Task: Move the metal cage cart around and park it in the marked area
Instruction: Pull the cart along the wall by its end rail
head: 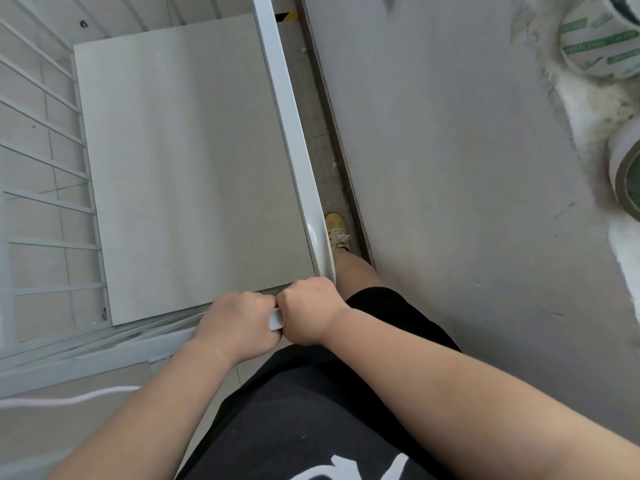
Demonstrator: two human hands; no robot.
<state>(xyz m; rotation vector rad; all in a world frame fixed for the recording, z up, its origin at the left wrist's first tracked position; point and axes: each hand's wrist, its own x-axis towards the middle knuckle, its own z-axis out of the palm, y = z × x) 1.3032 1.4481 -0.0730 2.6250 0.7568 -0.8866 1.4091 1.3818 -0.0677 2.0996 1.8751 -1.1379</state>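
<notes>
One metal cage cart [298, 140], one flat pale board [187, 161] lying on its floor, two tape rolls, one shoe, two hands, both mine. Looking straight down into the cart: its barred side wall [41, 174] runs along the left, its white top rail goes up the middle of the view and bends at the near right corner, just above my knuckles. The board is the only thing I see inside the cart; it covers most of the bottom and a small dark mark sits on the wall beyond its far left corner. My left hand [239, 323] is clenched around the near top bar [276, 318] of the cart, fingers curled over it, thumb side toward the other hand. My right hand [308, 310] grips the same bar right beside the corner, also a full fist; the two fists touch, with a short bit of bar showing between them. To the right of the cart a narrow strip of floor [311, 133] runs away from me, and my tan shoe [337, 232] stands on it just beside the rail. Right of that strip is a grey table surface [467, 202] with a dark edge. Both tape rolls lie at its far right: one with green print [602, 39] at top, one brownish [628, 174] lower, partly cut off. A bit of yellow-black marking [287, 16] shows at top beyond the rail. Black shorts [311, 410] fill the bottom.
</notes>
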